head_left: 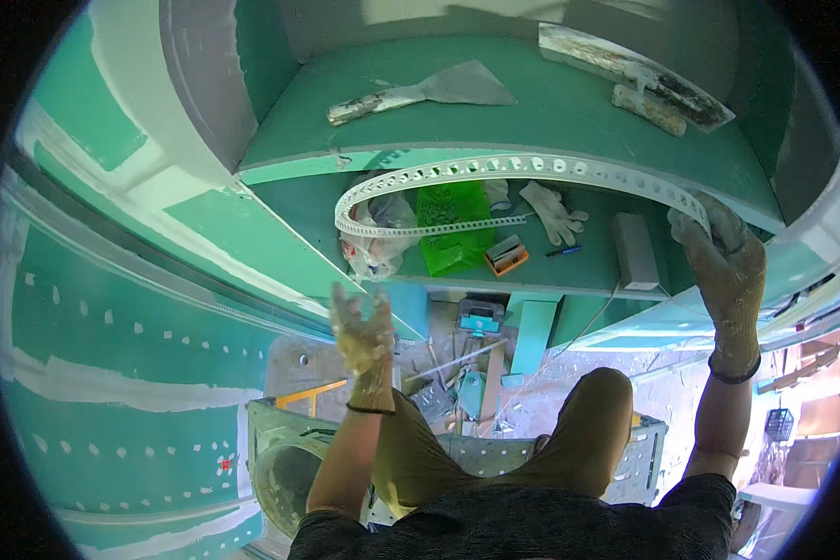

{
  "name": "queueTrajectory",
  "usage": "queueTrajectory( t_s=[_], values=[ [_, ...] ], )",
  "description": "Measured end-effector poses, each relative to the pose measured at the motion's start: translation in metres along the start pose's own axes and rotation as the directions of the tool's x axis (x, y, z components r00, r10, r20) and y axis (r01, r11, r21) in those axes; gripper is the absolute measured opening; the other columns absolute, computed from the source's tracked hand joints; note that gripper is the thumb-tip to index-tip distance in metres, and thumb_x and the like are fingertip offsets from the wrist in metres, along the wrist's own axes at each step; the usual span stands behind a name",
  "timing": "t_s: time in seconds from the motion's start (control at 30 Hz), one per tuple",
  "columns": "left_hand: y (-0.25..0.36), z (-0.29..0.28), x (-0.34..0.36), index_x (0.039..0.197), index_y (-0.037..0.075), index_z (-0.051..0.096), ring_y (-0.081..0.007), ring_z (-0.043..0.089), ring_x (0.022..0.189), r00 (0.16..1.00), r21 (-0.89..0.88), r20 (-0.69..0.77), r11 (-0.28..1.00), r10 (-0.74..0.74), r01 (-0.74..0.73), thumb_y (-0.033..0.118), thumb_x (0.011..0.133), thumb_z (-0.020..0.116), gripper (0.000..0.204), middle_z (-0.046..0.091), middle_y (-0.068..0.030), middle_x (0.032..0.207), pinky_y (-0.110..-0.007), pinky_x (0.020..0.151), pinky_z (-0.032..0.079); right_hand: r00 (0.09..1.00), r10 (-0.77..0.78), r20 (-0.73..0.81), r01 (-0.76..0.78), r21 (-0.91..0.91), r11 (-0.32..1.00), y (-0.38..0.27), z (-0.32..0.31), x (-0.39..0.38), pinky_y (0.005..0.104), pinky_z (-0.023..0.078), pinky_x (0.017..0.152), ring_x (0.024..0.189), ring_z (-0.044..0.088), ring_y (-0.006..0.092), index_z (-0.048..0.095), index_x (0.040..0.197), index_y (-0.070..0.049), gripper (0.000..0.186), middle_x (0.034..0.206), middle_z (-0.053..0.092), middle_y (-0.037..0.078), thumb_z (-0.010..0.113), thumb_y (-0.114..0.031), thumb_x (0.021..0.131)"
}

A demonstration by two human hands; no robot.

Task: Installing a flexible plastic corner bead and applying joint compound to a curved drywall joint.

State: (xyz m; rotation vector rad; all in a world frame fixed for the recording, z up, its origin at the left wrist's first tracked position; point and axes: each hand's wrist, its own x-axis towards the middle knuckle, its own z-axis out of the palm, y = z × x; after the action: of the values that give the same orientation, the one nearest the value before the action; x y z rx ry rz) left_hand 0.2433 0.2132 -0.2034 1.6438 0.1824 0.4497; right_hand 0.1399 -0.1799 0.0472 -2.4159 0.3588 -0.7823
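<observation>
The left hand point(362, 334) and the right hand point(730, 257) wear pale gloves point(739, 308), each ending in a dark edge point(371, 410). Nearer to the body than the hands, there are a dark, short-sleeved shirt point(513, 527) and olive-brown trousers point(595, 420).

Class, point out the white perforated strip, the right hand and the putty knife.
White perforated strip point(495, 168), head view: upper curve of its band.
Right hand point(733, 261), head view: its gloved middle.
Putty knife point(453, 87), head view: its blade.

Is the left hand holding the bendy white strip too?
No, only the right hand holds the white strip; the left hand is empty below it.
</observation>
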Motion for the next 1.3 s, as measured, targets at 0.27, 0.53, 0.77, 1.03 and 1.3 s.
queueTrajectory(
  t_s=[0.27,0.53,0.77,1.03,1.3],
  values=[
    [-0.059,0.059,0.072,0.146,0.0,0.047,-0.0259,0.064,0.112,0.953,-0.446,0.237,0.851,-0.186,0.277,0.032,0.086,0.082,0.076,0.064,-0.0178,0.129,-0.037,0.095,0.052,0.999,0.033,-0.035,-0.022,0.275,0.961,0.012,-0.014,-0.003,0.0277,0.055,0.082,0.093,0.069,0.0143,0.072,0.122,0.001,0.037,0.105,0.074,0.008,0.077,-0.017,0.09],
    [-0.017,0.058,0.073,0.125,-0.001,0.065,-0.0133,0.068,0.091,0.882,-0.054,0.406,0.957,-0.239,0.285,0.032,0.096,0.071,0.044,0.071,-0.0092,0.116,-0.029,0.079,0.056,0.993,0.1,-0.063,-0.079,0.276,0.958,0.041,-0.045,-0.003,0.029,0.056,0.085,0.096,0.069,0.0161,0.069,0.124,0.002,0.036,0.108,0.072,0.011,0.075,-0.014,0.093],
    [0.065,-0.015,0.057,0.127,0.001,0.069,-0.0103,0.063,0.071,0.923,-0.155,0.368,0.972,-0.109,0.176,0.036,0.1,0.065,0.044,0.074,-0.0093,0.109,-0.026,0.063,0.054,0.985,0.095,-0.143,-0.042,0.335,0.941,0.068,-0.07,0.006,0.033,0.053,0.093,0.101,0.066,0.0179,0.067,0.126,0.002,0.04,0.108,0.071,0.009,0.07,-0.025,0.096],
    [0.284,-0.033,0.036,0.119,-0.003,0.073,-0.0078,0.058,0.062,0.973,0.201,0.227,0.975,0.049,-0.096,0.023,0.095,0.067,0.035,0.073,-0.0069,0.083,-0.024,0.052,0.045,0.986,0.134,-0.099,-0.051,0.588,0.807,0.102,-0.071,0.012,0.0282,0.049,0.081,0.087,0.061,0.0125,0.067,0.124,0.001,0.04,0.101,0.069,0.005,0.067,-0.031,0.1],
    [0.401,0.001,0.034,0.117,0.007,0.077,-0.0035,0.05,0.052,0.867,0.226,0.333,0.861,0.372,-0.456,0.029,0.096,0.066,0.032,0.073,-0.0035,0.081,-0.021,0.046,0.035,0.98,0.142,-0.142,-0.05,0.516,0.855,0.096,-0.054,-0.009,0.0308,0.046,0.078,0.088,0.059,0.0139,0.07,0.12,0.002,0.047,0.098,0.068,0.005,0.068,-0.04,0.098]
  ],
)
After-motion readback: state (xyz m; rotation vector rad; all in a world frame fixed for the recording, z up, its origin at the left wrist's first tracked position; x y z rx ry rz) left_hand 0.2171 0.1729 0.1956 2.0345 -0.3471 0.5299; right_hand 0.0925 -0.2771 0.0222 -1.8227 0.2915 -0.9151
